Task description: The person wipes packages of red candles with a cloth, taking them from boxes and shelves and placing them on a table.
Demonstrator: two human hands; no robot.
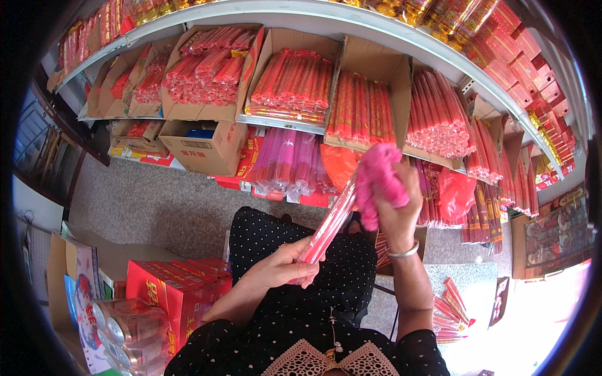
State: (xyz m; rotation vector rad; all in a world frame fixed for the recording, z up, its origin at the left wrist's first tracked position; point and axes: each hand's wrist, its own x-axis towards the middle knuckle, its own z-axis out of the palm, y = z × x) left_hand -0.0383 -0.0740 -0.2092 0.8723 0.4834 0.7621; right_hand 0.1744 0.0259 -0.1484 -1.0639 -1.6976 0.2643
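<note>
My left hand (283, 266) is closed round the lower end of a long, narrow red pack (331, 225) in shiny clear wrap. The pack slants up to the right above my lap, and what is inside it I cannot make out. Bunched in my right hand (403, 216) is a fluffy pink cloth (380, 182). The cloth is at the pack's upper end and hides its tip. A pale bangle (404, 250) circles my right wrist. My right hand is slightly blurred.
Ahead, a shelf holds cardboard boxes (367, 56) filled with similar red packs (439, 119). Purple-wrapped bundles (291, 160) stand below. To my left are a red carton (179, 288) and shrink-wrapped cans (128, 332). More red packs (454, 307) lie on a pale surface at right.
</note>
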